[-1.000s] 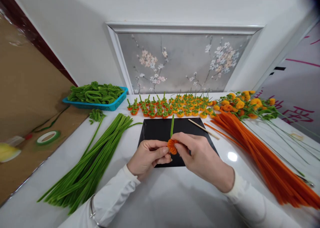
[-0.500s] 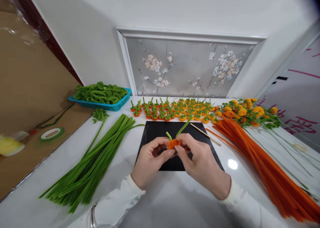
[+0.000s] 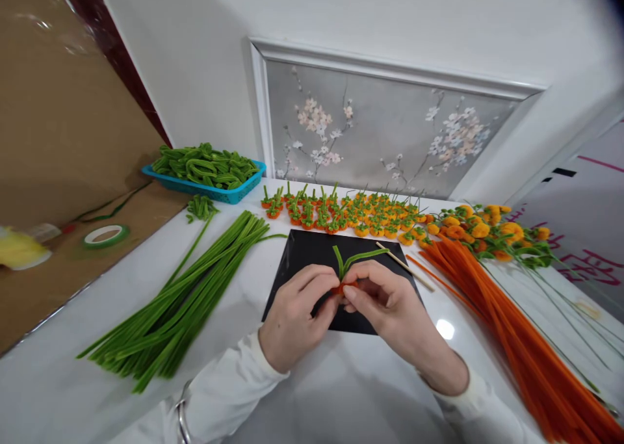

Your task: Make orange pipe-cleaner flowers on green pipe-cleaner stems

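Between my two hands is a small orange pipe-cleaner pumpkin (image 3: 347, 289), mostly covered by my fingers. Two green pipe-cleaner ends (image 3: 361, 257) stick up from it, one upright and one slanting right. My left hand (image 3: 298, 317) pinches its left side, and my right hand (image 3: 390, 311) pinches it from the right with thumb and forefinger. Both hands are above a black mat (image 3: 312, 249). Behind the mat stand several finished orange pumpkins (image 3: 307, 218) with green tops, beside rows of yellow ones (image 3: 377, 223).
Green pipe cleaners (image 3: 195, 307) lie at left, orange ones (image 3: 507, 333) at right. A blue basket (image 3: 209, 192) holds green loops. A wooden stick (image 3: 407, 268) rests across the mat's right edge. Yellow-orange flowers (image 3: 480, 226) lie back right; green tape (image 3: 104, 236) sits on cardboard.
The orange pumpkin has turned in my fingers and is now more hidden. Its green ends now stand close together at their base, and the right one leans lower. The view has tilted slightly.
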